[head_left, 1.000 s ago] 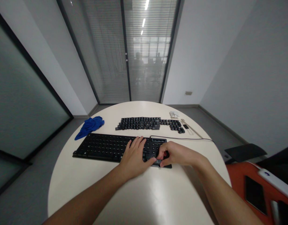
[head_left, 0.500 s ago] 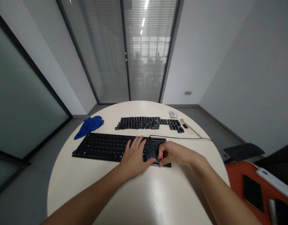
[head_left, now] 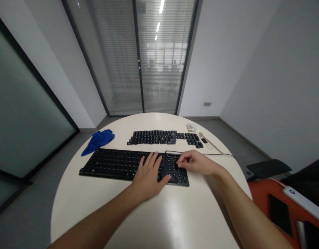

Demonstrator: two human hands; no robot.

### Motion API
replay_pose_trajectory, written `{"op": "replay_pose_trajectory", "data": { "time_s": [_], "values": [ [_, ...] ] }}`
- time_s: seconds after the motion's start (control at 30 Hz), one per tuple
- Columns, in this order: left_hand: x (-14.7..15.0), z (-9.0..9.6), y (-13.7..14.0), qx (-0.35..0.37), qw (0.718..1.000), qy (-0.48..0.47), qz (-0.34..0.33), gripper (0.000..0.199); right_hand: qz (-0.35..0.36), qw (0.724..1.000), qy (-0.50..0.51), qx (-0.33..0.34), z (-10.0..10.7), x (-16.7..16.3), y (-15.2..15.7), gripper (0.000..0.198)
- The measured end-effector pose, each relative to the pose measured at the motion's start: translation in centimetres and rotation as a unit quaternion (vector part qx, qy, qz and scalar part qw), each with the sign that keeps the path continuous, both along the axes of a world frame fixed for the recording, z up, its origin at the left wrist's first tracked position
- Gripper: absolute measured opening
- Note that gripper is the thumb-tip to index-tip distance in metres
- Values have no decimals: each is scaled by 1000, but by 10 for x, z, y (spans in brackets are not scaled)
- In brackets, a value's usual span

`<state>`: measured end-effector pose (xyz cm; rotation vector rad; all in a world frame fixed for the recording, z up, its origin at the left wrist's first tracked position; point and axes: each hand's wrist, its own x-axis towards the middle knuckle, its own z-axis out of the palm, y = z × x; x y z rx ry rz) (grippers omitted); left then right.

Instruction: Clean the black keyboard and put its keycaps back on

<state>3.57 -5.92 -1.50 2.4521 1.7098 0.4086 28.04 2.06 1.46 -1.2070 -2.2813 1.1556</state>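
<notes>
A black keyboard [head_left: 111, 164] lies across the round table, most of its keycaps off and rows of small sockets showing. My left hand [head_left: 148, 175] rests on its right half with the fingers spread, the thumb reaching toward the number pad. Over the upper part of the number pad [head_left: 173, 167] is my right hand [head_left: 194, 162], thumb and fingers pinched together; whatever sits between the fingertips is too small to make out. Behind the keyboard, loose black keycaps [head_left: 154, 137] are laid out in rows, with a smaller group of keycaps [head_left: 193, 139] to their right.
A blue cloth [head_left: 99, 140] lies crumpled at the left. Toward the right edge are a clear plastic bag [head_left: 192, 128], a thin stick [head_left: 210, 142] and a small black piece [head_left: 204, 140]. The cable [head_left: 219, 154] runs off right. An orange chair [head_left: 263, 204] holds a phone [head_left: 280, 214].
My right hand has lifted from the lower number pad and moved up and away, uncovering the pad's lower sockets. My left hand has stayed in place.
</notes>
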Motion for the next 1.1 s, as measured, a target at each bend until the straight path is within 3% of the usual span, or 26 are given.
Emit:
{"op": "replay_pose_trajectory", "data": {
  "time_s": [0.07, 0.13, 0.2, 0.3, 0.43, 1.1],
  "values": [
    [0, 0, 0, 1, 1000, -1, -1, 72, -88, 990, -30, 108, -6, 15, 14, 26],
    [-1, -1, 0, 1, 1000, 1, -1, 72, -200, 954, -92, 203, -12, 33, 27, 25],
    [-1, -1, 0, 1, 1000, 2, -1, 72, -268, 917, -149, 256, -18, 51, 37, 27],
    [0, 0, -1, -1, 1000, 5, -2, 72, -314, 877, -225, 287, -26, 68, 44, 32],
    [0, 1, -1, -4, 1000, 9, -5, 72, -326, 859, -261, 296, -31, 70, 44, 34],
    [-3, -1, -2, 6, 1000, 3, -8, 72, -305, 853, -306, 293, -21, 61, 38, 23]
  ]
}}
